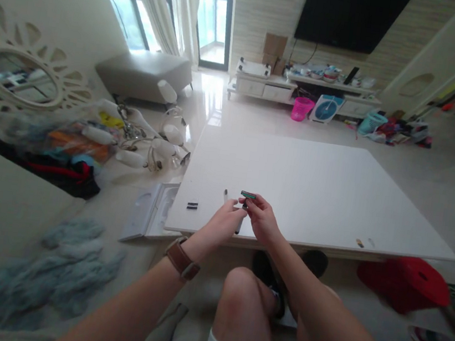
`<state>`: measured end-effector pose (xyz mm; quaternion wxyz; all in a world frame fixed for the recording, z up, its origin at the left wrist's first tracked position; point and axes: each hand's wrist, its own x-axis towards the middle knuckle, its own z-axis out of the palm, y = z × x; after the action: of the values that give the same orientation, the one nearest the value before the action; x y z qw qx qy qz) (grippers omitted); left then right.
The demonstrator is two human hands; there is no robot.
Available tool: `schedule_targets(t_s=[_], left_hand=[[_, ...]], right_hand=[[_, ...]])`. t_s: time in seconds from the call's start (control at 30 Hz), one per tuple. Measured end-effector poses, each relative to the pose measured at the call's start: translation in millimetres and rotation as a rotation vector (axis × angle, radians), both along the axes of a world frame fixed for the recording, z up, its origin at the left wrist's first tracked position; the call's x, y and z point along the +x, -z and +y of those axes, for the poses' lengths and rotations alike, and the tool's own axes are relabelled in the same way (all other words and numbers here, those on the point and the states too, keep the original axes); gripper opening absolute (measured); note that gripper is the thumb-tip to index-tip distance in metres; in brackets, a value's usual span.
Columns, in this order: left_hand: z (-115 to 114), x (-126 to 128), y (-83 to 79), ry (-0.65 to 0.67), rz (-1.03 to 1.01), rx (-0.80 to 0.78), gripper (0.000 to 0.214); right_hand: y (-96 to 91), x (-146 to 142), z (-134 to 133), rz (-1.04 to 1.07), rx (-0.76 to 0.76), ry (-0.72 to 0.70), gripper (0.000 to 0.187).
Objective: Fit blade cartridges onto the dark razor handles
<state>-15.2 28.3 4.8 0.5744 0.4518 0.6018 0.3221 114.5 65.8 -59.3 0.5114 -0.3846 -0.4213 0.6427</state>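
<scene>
The white table (314,182) is offering a broad open path from the frame's centre to the far edge and the right. At lower centre, the left hand (227,219) and right hand (262,215) are crowding each other; a pen (225,193) is showing just beyond the left hand. Two dark strips (192,208) are occupying a small patch at centre left. The lamp (164,148) is crowding the left edge.

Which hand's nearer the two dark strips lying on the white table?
Left. Left hand is right of the dark strips, apart; right hand is farther right.
</scene>
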Motion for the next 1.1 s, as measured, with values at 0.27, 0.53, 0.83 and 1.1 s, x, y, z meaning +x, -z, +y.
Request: schedule_targets(t_s=[0.27, 0.53, 0.83, 1.1], left_hand=[[-13.6, 16.0, -7.1, -0.034, -0.281, -0.042, 0.012], [-16.9, 19.0, -0.2, -0.007, -0.294, 0.049, 0.022], [-18.4, 19.9, 2.0, 0.024, -0.223, 0.073, 0.029], [-21.5, 23.0, 3.7, 0.091, -0.104, 0.068, 0.032]], right_hand=[[10.9, 13.9, -14.0, -0.076, 0.033, -0.025, 0.034], [-2.9, 44.0, -14.6, -0.09, 0.124, 0.036, 0.04], [-18.5, 35.7, -13.8, -0.366, 0.433, 0.098, 0.02], [-25.0, 46.5, -26.7, -0.506, 0.568, 0.073, 0.018]])
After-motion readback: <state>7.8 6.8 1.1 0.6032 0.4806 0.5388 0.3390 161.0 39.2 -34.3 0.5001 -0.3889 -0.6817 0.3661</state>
